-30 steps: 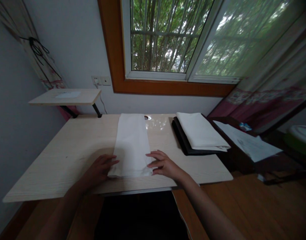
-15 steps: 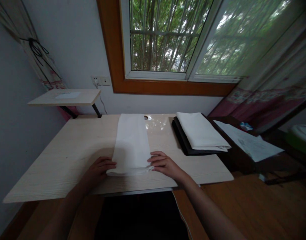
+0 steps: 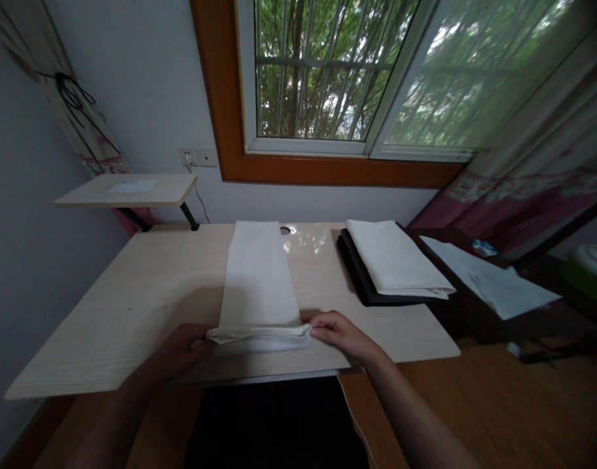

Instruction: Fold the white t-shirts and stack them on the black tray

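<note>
A long folded white cloth (image 3: 257,280) lies on the pale wooden desk (image 3: 146,293), running from the back edge toward me. My left hand (image 3: 191,345) pinches the near left corner of the cloth, its fingertips partly hidden. At the near right corner, my right hand (image 3: 340,332) grips the fabric between thumb and fingers. The near edge is lifted slightly and stretched between both hands, with its layers showing. Part of the cloth under that edge still rests on the desk.
To the right, a folded white cloth (image 3: 398,257) sits on a folded black cloth (image 3: 349,267). Farther right is a dark surface with a paper sheet (image 3: 488,277). A small raised shelf (image 3: 93,191) stands at the back left, below a wall socket (image 3: 196,157).
Both hands have closed on the near corners of the cloth and raised its edge a little. Earlier they lay against its sides. The stack at right stays put.
</note>
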{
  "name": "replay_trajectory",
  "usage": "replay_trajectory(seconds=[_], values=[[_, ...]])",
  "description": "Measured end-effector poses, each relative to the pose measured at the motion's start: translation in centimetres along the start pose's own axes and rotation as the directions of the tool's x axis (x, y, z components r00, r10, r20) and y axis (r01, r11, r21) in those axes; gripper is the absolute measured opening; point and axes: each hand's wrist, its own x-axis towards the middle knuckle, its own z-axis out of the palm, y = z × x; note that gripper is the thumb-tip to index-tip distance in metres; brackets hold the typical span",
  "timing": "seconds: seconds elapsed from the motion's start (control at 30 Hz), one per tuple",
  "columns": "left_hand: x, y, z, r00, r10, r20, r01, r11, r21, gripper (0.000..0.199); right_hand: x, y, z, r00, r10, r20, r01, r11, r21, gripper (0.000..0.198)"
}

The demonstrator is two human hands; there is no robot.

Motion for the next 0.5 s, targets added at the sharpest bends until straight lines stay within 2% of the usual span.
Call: replay_trajectory(seconds=[0.07, 0.13, 0.23, 0.3, 0.37, 0.43, 0.5], values=[[-0.4, 1.3, -0.5, 0.999, -0.036, 0.031, 0.039, 0.995, -0.094, 0.039, -0.1, -0.6, -0.4, 0.997, 0.018, 0.071, -0.027, 0.991, 0.129, 0.035], [-0.3, 2.3, -1.0, 0.996, -0.092, 0.008, 0.092, 0.971, -0.221, 0.038, 0.3, -1.3, -0.7, 0.997, 0.004, 0.075, -0.023, 0.967, 0.253, 0.036], [1.3, 3.0, -1.5, 0.971, -0.227, -0.068, 0.175, 0.880, -0.442, 0.039, 2.3, -2.5, -0.8, 0.995, -0.006, -0.097, 0.042, 0.924, 0.381, 0.036], [3.3, 3.1, -1.7, 0.937, -0.321, -0.137, 0.186, 0.791, -0.583, 0.040, 4.4, -2.9, -0.7, 0.969, 0.008, -0.245, 0.096, 0.908, 0.408, 0.035], [5.6, 2.9, -1.8, 0.901, -0.383, -0.205, 0.142, 0.706, -0.694, 0.039, 6.8, -3.1, -0.6, 0.931, 0.023, -0.364, 0.132, 0.909, 0.394, 0.034], [7.8, 2.5, -2.0, 0.885, -0.396, -0.244, 0.090, 0.660, -0.745, 0.039, 9.0, -2.9, -0.5, 0.901, 0.043, -0.433, 0.144, 0.910, 0.390, 0.036], [9.8, 1.9, -2.2, 0.896, -0.368, -0.247, 0.059, 0.651, -0.757, 0.042, 11.0, -2.6, -0.6, 0.883, 0.062, -0.465, 0.142, 0.909, 0.391, 0.038]])
